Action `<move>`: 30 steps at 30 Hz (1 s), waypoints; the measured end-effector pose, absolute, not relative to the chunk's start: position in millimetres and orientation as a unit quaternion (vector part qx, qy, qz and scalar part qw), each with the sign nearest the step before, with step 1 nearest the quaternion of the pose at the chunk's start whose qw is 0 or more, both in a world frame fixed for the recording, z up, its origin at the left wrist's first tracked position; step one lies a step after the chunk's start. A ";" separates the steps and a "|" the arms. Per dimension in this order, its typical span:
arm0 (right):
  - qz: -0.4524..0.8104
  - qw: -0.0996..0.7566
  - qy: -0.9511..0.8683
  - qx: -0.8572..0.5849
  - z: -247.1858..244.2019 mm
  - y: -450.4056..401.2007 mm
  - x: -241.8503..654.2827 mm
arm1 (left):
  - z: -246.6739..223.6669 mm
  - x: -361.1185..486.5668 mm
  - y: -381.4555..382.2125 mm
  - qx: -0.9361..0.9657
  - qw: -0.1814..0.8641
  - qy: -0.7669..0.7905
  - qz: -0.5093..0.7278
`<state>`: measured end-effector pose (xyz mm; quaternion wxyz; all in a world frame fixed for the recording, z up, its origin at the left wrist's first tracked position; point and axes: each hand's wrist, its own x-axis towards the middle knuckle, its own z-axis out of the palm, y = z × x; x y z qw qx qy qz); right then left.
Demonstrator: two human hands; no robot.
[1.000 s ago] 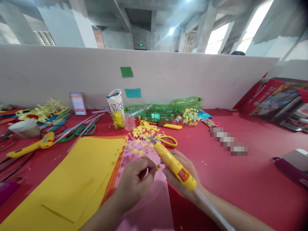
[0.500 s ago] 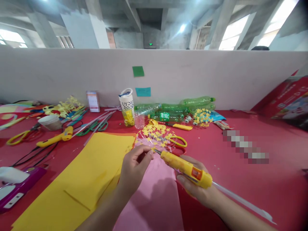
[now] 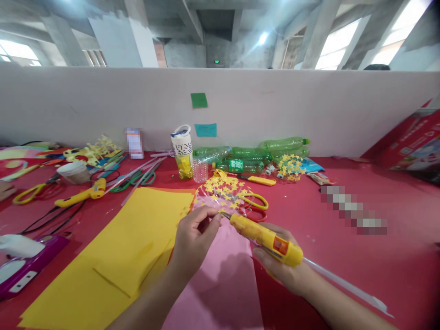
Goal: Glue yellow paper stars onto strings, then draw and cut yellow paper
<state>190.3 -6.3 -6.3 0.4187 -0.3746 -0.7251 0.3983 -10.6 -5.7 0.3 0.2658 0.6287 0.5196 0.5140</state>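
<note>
My right hand (image 3: 280, 259) is wrapped round a yellow glue gun (image 3: 264, 238), a clear glue stick (image 3: 347, 283) trailing from its back end. The gun's metal nozzle points left and meets a small yellow star (image 3: 222, 212) at the fingertips of my left hand (image 3: 197, 231), which is closed in a pinch. Just beyond lie many yellow stars (image 3: 225, 188) on clear wrap, beside scissors with yellow and red handles (image 3: 256, 201). Pink paper (image 3: 223, 284) lies under my hands, and yellow sheets (image 3: 113, 247) spread to the left.
Green plastic bottles (image 3: 250, 153), a patterned cup (image 3: 183, 151) and a yellow cutter (image 3: 261, 181) stand or lie along the back partition (image 3: 275, 101). At left are a second glue gun (image 3: 80, 195), a tub (image 3: 74, 173) and a purple power strip (image 3: 34, 266). Another person's hand shows at the far left edge.
Another person's hand has come into view at the left edge. The view has shifted slightly; my hands, the glue gun and the star hold nearly the same pose.
</note>
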 end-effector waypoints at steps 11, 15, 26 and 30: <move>0.411 0.405 -0.719 -0.387 -6.4 -8.2 190.5 | 0.0 -10.5 -7.4 0.644 0.226 0.524 0.509; 0.420 0.396 -0.720 -0.385 -5.8 -8.0 191.0 | -0.1 -10.8 -6.9 0.649 0.220 0.525 0.504; 0.411 0.383 -0.736 -0.378 -2.9 -7.1 190.4 | -2.2 -12.8 -5.2 0.695 0.122 0.495 0.507; 0.293 0.400 -0.795 -0.349 -4.9 -2.9 193.2 | -0.9 -18.9 -6.8 0.754 0.008 0.401 0.520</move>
